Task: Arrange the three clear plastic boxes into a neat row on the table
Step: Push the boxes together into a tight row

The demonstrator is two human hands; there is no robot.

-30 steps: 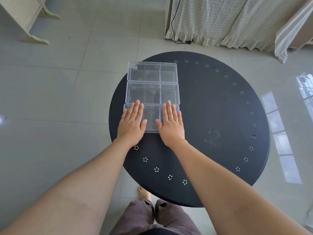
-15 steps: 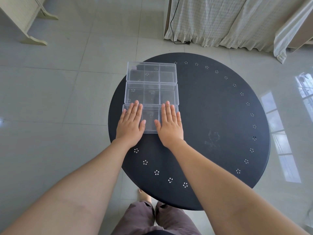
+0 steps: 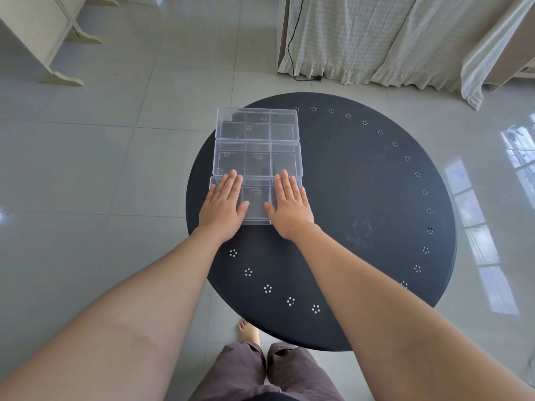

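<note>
From my seat I read the scene left to right. Far left stands a pale cream furniture leg (image 3: 62, 78) on glossy grey floor tiles (image 3: 86, 169). The left hand (image 3: 223, 204) lies flat, fingers spread, palm down on the lid of the nearest box (image 3: 256, 202), gripping nothing. That box is clear, hard plastic, rectangular, split by thin walls into compartments. Touching its far edge is the middle box (image 3: 257, 157), and touching that one is the far box (image 3: 257, 123); the three form a straight file running away from me on the left part of the round table (image 3: 362, 183), whose top is matt black with small clusters of punched holes ringing the rim. The right hand (image 3: 289, 205) also rests open and flat on the nearest box, just right of its centre. Beyond, a crinkled white curtain (image 3: 376, 39) hangs to the floor with a black cable (image 3: 289, 53) trailing down it.

Against half a second ago, the hands sit a little wider apart on the lid; the boxes look unmoved.
</note>
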